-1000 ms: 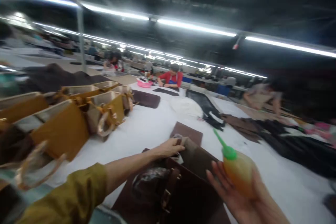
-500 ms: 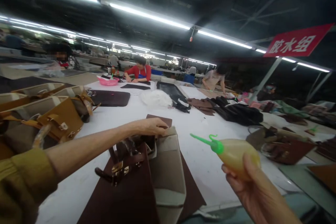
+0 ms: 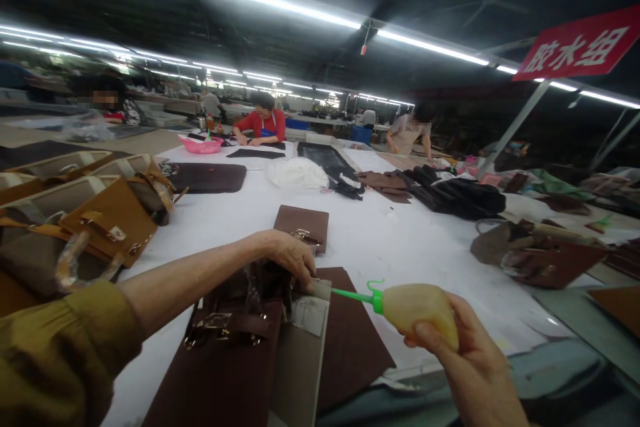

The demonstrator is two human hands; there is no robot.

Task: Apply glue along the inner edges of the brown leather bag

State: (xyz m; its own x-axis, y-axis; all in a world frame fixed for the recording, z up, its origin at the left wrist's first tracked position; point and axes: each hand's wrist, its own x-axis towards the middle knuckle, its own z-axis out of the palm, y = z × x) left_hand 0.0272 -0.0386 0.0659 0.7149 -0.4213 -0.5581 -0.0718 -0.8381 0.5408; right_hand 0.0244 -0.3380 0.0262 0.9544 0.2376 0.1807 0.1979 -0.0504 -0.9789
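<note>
the glue bottle (image 3: 417, 307) sits at five o'clock in the frame, clamped in the right hand (image 3: 467, 360), its green nozzle (image 3: 356, 296) aimed toward nine o'clock at the edge of the dark brown bag (image 3: 250, 340). the left hand (image 3: 290, 255) is pressed down on that bag's upper edge, fingers curled over it — the two hands near each other, not touching. on the white table (image 3: 400, 240), tan bags (image 3: 95, 213) stand at nine o'clock. a red sign (image 3: 580, 47) at two o'clock reads 胶水组.
</note>
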